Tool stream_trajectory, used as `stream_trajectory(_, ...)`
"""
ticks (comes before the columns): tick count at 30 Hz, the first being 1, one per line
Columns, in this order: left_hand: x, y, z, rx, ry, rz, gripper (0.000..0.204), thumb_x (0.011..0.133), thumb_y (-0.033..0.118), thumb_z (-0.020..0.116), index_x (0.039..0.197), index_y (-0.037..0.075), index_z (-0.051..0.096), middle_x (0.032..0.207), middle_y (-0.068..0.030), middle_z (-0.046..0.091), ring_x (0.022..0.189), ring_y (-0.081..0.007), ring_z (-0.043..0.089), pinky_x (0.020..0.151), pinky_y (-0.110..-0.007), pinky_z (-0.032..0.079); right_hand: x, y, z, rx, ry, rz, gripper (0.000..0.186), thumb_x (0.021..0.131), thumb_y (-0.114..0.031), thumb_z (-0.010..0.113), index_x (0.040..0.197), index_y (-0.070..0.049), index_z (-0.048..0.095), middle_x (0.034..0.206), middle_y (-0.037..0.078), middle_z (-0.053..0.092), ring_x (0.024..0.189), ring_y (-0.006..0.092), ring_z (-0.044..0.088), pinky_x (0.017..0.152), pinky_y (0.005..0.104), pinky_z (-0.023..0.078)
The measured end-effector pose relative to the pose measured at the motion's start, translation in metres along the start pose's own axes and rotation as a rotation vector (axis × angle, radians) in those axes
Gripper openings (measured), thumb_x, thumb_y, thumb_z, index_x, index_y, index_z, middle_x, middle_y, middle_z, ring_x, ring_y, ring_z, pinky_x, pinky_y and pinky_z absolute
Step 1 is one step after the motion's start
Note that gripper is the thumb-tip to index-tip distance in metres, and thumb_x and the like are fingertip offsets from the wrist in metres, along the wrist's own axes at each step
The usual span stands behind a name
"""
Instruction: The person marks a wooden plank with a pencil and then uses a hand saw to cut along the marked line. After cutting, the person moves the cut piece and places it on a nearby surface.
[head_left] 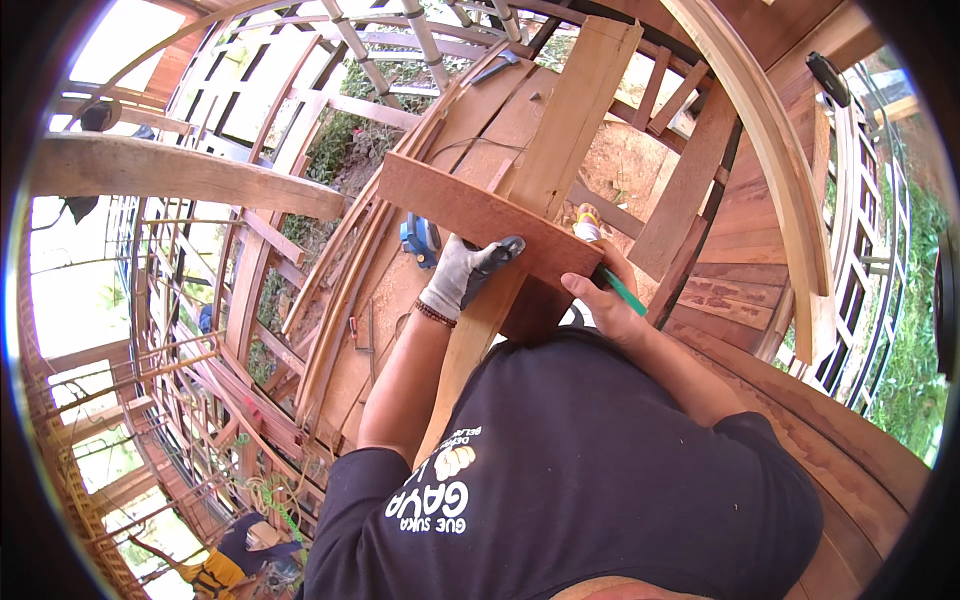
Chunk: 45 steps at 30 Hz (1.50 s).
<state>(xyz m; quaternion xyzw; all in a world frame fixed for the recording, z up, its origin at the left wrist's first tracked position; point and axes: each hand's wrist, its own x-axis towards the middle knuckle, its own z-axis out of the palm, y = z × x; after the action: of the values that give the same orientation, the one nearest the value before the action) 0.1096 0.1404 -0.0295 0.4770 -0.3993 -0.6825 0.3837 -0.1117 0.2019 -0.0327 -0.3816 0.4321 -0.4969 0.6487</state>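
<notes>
A reddish-brown wooden board (pixel 470 205) lies slanted across the front of my body, above a long pale plank (pixel 585 90). My left hand (pixel 468 270), in a grey work glove with dark fingertips, grips its near edge, thumb on the face and the other fingers hidden. At the board's right end is my bare right hand (pixel 608 300), closed around a slim green pencil-like stick (pixel 624 291), with the thumb near the board's edge. A darker wooden piece (pixel 535 312) shows below the board, against my shirt. Beside my left hand sits a blue power tool (pixel 420 242), partly hidden.
A hammer (pixel 497 67) rests on the plywood sheet (pixel 480 120) at the far side. A red-handled tool (pixel 354 328) lies to the left. Thick curved beams (pixel 770 130) rise at the right, and another beam (pixel 190 175) crosses the left. A person (pixel 235 560) is at lower left.
</notes>
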Motion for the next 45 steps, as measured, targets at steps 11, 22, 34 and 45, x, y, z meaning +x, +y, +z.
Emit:
stream_trajectory(11, 0.001, -0.003, -0.002, -0.063, -0.025, 0.031, 0.055, 0.075, 0.023, 0.086, 0.117, 0.002, 0.058, 0.108, -0.0052, 0.066, 0.101, -0.0153, 0.062, 0.088, -0.031, 0.051, 0.002, 0.002, -0.003, -0.067, 0.005, -0.024, 0.043, 0.084, -0.020, 0.074, 0.116, 0.002, 0.055, 0.102, 0.008, 0.061, 0.097, 0.0138, 0.056, 0.086, 0.0296, 0.045)
stream_trajectory(22, 0.001, -0.001, -0.001, -0.038, -0.012, 0.011, 0.061, 0.072, 0.026, 0.088, 0.118, 0.000, 0.058, 0.110, -0.0085, 0.067, 0.103, -0.0174, 0.063, 0.090, -0.032, 0.051, 0.005, 0.006, -0.008, -0.123, -0.017, -0.057, 0.042, 0.086, -0.022, 0.074, 0.115, 0.001, 0.056, 0.099, 0.006, 0.060, 0.092, 0.0119, 0.054, 0.081, 0.0281, 0.045)
stream_trajectory(34, -0.024, 0.007, 0.004, -0.046, 0.037, 0.152, 0.047, 0.078, 0.023, 0.083, 0.112, -0.002, 0.063, 0.103, -0.0088, 0.071, 0.095, -0.0194, 0.068, 0.085, -0.034, 0.054, 0.022, -0.079, -0.028, -0.343, -0.051, -0.546, 0.032, 0.099, -0.023, 0.047, 0.112, 0.004, 0.059, 0.087, 0.014, 0.065, 0.079, 0.0189, 0.063, 0.075, 0.0337, 0.053)
stream_trajectory(45, -0.044, 0.027, 0.007, 0.340, 0.132, 0.408, 0.045, 0.072, 0.022, 0.085, 0.108, 0.002, 0.067, 0.102, -0.0122, 0.071, 0.096, -0.0236, 0.068, 0.083, -0.036, 0.052, 0.054, -0.111, 0.024, -0.733, -0.434, -0.677, 0.017, 0.081, 0.007, 0.067, 0.096, 0.000, 0.067, 0.084, 0.012, 0.066, 0.071, 0.0187, 0.067, 0.062, 0.0286, 0.053)
